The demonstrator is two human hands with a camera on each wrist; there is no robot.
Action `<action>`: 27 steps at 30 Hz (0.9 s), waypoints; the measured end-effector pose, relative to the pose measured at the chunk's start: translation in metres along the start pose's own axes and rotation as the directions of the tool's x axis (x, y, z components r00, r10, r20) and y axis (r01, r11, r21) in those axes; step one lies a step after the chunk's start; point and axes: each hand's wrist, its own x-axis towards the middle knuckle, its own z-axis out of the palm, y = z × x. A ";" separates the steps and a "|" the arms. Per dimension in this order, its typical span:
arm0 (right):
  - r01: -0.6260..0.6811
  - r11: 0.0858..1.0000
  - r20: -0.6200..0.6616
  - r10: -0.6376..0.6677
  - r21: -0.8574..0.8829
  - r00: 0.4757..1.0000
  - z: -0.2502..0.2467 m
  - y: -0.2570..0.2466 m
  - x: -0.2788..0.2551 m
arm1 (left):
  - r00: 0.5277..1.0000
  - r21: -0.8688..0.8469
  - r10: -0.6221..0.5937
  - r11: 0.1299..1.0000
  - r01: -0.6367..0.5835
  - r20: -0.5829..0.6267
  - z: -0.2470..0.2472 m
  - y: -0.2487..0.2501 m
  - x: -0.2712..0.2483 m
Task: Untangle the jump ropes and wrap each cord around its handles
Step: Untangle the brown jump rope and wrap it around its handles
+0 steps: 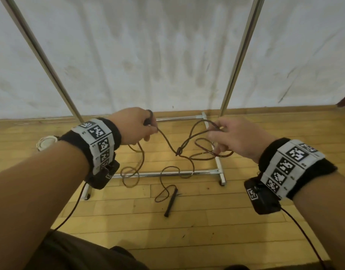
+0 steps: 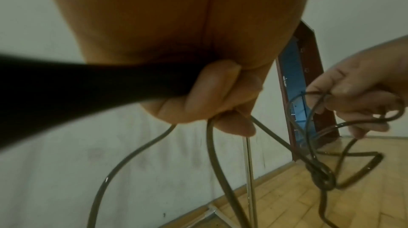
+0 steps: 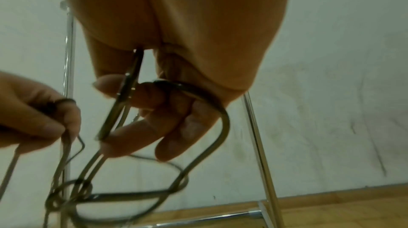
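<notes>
A dark brown jump rope cord (image 1: pixel 167 143) hangs in loops between my two hands, with a knot (image 1: pixel 179 152) in the middle. My left hand (image 1: pixel 140 127) grips a black handle (image 2: pixel 88 85) and pinches the cord below it. My right hand (image 1: pixel 224 137) holds several cord loops (image 3: pixel 123 109) threaded through its curled fingers. The knot (image 2: pixel 322 177) hangs below and between the hands. A second black handle (image 1: pixel 170 202) lies on the wooden floor, with cord trailing to it.
A chrome rack stands ahead with two uprights (image 1: pixel 239 55) and floor bars (image 1: pixel 167 174); the cord drapes over the near bar. A white wall is behind. A white round object (image 1: pixel 46 143) lies on the floor at the left. Wrist-camera cables (image 1: pixel 304 234) hang from both arms.
</notes>
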 end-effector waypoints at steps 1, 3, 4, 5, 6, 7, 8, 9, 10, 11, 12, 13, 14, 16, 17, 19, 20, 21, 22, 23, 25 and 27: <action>0.001 0.999 -0.033 0.001 0.035 0.999 -0.001 -0.003 0.000 | 1.000 -0.016 0.008 1.000 -0.007 0.024 0.001 0.000 0.000; -0.024 0.999 -0.138 0.027 0.026 0.990 -0.001 -0.004 0.002 | 0.998 -0.083 0.035 0.996 -0.032 0.042 0.003 0.000 -0.001; -0.050 0.998 -0.206 0.042 -0.036 0.978 -0.002 -0.004 0.003 | 0.998 -0.133 0.059 0.990 -0.053 0.037 0.003 0.000 -0.001; -0.074 0.990 -0.261 0.042 -0.117 0.964 -0.003 -0.003 0.004 | 0.996 -0.200 0.087 0.977 -0.079 0.031 0.003 0.002 -0.002; -0.079 0.979 -0.282 0.022 -0.189 0.959 -0.003 -0.005 0.004 | 0.993 -0.282 0.118 0.954 -0.105 0.028 0.003 0.004 -0.003; -0.047 0.971 -0.251 -0.013 -0.234 0.968 -0.002 -0.006 0.003 | 0.989 -0.364 0.148 0.923 -0.128 0.027 0.003 0.007 -0.005; 0.012 0.970 -0.170 -0.055 -0.245 0.984 0.000 -0.008 0.003 | 0.984 -0.434 0.175 0.889 -0.146 0.028 0.003 0.011 -0.006; 0.071 0.972 -0.054 -0.085 -0.222 0.995 0.004 -0.012 0.001 | 0.980 -0.484 0.199 0.860 -0.162 0.025 0.004 0.015 -0.007; 0.101 0.978 0.074 -0.089 -0.184 0.993 0.009 -0.018 -0.001 | 0.976 -0.518 0.219 0.837 -0.178 0.019 0.004 0.019 -0.009; 0.101 0.984 0.173 -0.075 -0.149 0.982 0.015 -0.023 -0.002 | 0.972 -0.544 0.234 0.817 -0.192 0.008 0.004 0.022 -0.010; 0.090 0.988 0.225 -0.060 -0.128 0.972 0.021 -0.025 -0.003 | 0.970 -0.570 0.244 0.796 -0.203 -0.004 0.004 0.025 -0.010; 0.085 0.989 0.230 -0.055 -0.121 0.972 0.027 -0.027 -0.004 | 0.969 -0.597 0.248 0.775 -0.209 -0.017 0.003 0.026 -0.010; 0.084 0.989 0.204 -0.057 -0.124 0.977 0.031 -0.027 -0.004 | 0.968 -0.619 0.248 0.756 -0.212 -0.029 0.002 0.027 -0.011; 0.083 0.987 0.143 -0.063 -0.139 0.988 0.037 -0.027 -0.004 | 0.969 -0.627 0.244 0.748 -0.217 -0.045 -0.002 0.025 -0.011; 0.085 0.984 0.123 -0.067 -0.156 0.990 0.039 -0.026 -0.003 | 0.969 -0.618 0.240 0.755 -0.218 -0.048 -0.003 0.024 -0.012; 0.095 0.975 0.076 -0.081 -0.202 0.994 0.040 -0.026 -0.003 | 0.976 -0.591 0.207 0.780 -0.204 -0.063 -0.006 0.021 -0.012; 0.105 0.970 0.047 -0.097 -0.220 0.994 0.040 -0.026 -0.003 | 0.982 -0.571 0.172 0.799 -0.187 -0.081 -0.007 0.020 -0.012; 0.113 0.968 0.015 -0.112 -0.224 0.994 0.039 -0.026 -0.003 | 0.985 -0.532 0.130 0.830 -0.168 -0.110 -0.009 0.018 -0.011; 0.117 0.971 -0.021 -0.124 -0.209 0.992 0.037 -0.027 -0.003 | 0.985 -0.461 0.091 0.875 -0.151 -0.150 -0.010 0.017 -0.010; 0.117 0.978 -0.060 -0.129 -0.175 0.990 0.035 -0.028 -0.003 | 0.980 -0.367 0.065 0.921 -0.131 -0.187 -0.011 0.016 -0.009; 0.137 0.988 -0.117 -0.145 -0.078 0.983 0.032 -0.032 -0.003 | 0.978 -0.216 0.055 0.971 -0.099 -0.201 -0.011 0.016 -0.010; 0.162 0.987 -0.133 -0.162 -0.010 0.978 0.030 -0.034 -0.004 | 0.986 -0.218 0.082 0.969 -0.114 -0.148 -0.004 0.020 -0.014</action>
